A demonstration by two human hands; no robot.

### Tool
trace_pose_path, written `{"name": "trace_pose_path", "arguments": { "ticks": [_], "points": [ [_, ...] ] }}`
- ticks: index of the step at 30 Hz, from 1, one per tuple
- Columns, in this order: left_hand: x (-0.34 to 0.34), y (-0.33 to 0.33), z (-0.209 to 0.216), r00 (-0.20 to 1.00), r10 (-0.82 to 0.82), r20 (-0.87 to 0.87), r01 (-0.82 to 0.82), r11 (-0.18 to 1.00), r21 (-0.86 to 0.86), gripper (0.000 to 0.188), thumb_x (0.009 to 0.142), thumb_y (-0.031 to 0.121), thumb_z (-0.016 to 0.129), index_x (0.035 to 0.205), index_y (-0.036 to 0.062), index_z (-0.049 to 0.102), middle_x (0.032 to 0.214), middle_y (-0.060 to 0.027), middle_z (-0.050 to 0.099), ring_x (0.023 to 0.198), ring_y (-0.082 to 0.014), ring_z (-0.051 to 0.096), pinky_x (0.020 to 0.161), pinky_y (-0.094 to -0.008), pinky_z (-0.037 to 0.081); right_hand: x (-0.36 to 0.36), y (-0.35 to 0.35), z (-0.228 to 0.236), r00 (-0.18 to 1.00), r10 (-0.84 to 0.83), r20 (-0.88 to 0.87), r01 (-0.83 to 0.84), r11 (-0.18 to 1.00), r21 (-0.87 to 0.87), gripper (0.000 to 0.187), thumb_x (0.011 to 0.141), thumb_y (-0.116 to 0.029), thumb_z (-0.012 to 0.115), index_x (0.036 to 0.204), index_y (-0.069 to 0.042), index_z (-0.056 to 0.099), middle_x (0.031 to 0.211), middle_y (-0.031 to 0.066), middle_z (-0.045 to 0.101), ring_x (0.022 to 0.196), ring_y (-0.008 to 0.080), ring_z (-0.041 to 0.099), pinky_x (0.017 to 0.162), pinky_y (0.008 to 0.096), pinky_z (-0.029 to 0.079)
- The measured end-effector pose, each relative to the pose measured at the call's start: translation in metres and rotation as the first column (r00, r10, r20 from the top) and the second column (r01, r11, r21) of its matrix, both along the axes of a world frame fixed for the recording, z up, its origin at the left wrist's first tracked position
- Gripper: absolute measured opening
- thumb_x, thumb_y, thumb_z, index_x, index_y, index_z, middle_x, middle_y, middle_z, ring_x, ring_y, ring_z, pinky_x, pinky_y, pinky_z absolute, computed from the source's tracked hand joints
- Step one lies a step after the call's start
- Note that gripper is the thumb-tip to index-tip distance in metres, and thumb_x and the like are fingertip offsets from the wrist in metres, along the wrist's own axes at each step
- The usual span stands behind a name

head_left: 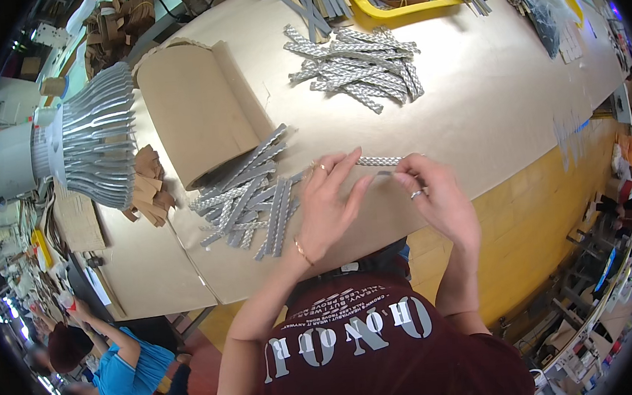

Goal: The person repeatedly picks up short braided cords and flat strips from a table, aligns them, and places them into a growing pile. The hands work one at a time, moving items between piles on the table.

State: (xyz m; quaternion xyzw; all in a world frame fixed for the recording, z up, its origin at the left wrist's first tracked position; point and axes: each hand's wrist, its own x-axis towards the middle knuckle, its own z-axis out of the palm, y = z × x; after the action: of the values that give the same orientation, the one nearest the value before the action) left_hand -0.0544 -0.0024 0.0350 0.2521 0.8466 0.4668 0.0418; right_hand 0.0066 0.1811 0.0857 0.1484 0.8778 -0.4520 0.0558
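Observation:
A silver-grey braided strip point(380, 160) lies across the table between my two hands. My right hand point(438, 195) has its thumb and fingers pinched at the strip's right end. A short piece of plain grey strip point(384, 173) shows just below, beside the right fingertips. My left hand point(331, 200) lies over the left end with fingers stretched out and thumb apart; its palm side is hidden. Left of it is a loose pile of grey-backed braided strips point(246, 199). Farther off, a second heap of braided strips point(358, 68) lies with its braided faces up.
A curled brown sheet point(197, 106) stands behind the near pile. A large finned lamp point(96, 137) hangs at the left, above brown leather scraps point(150, 184). At the far edge sits a yellow tray point(398, 9) of strips. Another person in a blue shirt point(133, 368) is at lower left.

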Motion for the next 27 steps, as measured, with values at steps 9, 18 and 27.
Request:
{"name": "trace_pose_path", "arguments": {
  "ticks": [9,18,27],
  "points": [
    [-0.009,-0.011,-0.027,0.89,-0.266,-0.37,0.102,0.908,-0.407,0.028,0.082,0.013,0.07,0.11,0.0135,0.072,0.105,-0.0017,0.063,0.101,-0.022,0.059,0.09,-0.0401,0.04,0.003,0.016,0.017,0.966,-0.189,0.174,0.175,0.98,0.094,0.015,0.095,-0.015,0.066,0.094,0.0,0.066,0.08,0.0167,0.064,0.067,0.0273,0.06,0.064,0.037,0.047],
    [0.03,-0.026,-0.03,0.891,-0.262,-0.37,0.048,0.866,-0.499,0.039,0.081,0.013,0.069,0.12,0.0125,0.069,0.108,-0.002,0.062,0.095,-0.0179,0.059,0.086,-0.0369,0.038,-0.013,-0.014,-0.01,0.991,0.087,0.106,-0.095,0.992,0.08,0.016,0.095,-0.014,0.064,0.096,0.002,0.066,0.085,0.018,0.068,0.077,0.0333,0.066,0.069,0.0402,0.05],
    [0.044,-0.035,-0.031,0.914,-0.107,-0.391,-0.083,0.895,-0.439,0.037,0.085,0.021,0.073,0.119,0.0101,0.069,0.121,-0.0028,0.062,0.1,-0.0182,0.058,0.09,-0.0376,0.035,-0.023,-0.029,-0.023,0.976,0.117,0.182,-0.138,0.985,0.106,0.016,0.095,-0.016,0.063,0.094,-0.001,0.068,0.084,0.0174,0.067,0.075,0.0344,0.064,0.068,0.0415,0.048]
  ]
}}
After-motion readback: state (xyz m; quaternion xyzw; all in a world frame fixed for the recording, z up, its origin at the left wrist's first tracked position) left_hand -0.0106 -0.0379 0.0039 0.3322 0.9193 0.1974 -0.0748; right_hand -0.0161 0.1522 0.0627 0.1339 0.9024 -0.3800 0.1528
